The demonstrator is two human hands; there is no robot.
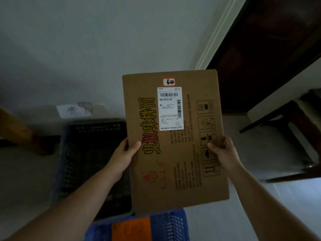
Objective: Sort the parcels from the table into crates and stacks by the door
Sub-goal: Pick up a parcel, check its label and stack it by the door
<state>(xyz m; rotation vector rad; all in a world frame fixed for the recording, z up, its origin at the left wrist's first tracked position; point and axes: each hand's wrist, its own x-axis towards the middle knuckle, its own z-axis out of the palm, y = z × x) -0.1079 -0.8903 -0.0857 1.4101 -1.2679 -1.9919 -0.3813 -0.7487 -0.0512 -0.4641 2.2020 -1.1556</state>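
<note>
Parcel in hand: flat brown cardboard box (175, 153), printed face toward the camera, held up off the floor by both side edges. Left hand (124, 154) grips the box's left edge, thumb lying on the printed face and the rest wrapped behind. Right hand (225, 152) grips the right edge the same way, fingers (227, 140) curled round the edge. White shipping label (170, 108) sits on the upper half of the box, with a small red-bordered sticker (169, 82) just above it. Left of the box and below it, a dark slatted crate (90, 153) stands on the floor. Under the box's near edge is a blue crate (169, 225) with an orange parcel (132, 228) inside. Right of the box stands a dark wooden chair (295, 136); above and right, a dark wooden door (269, 49).
</note>
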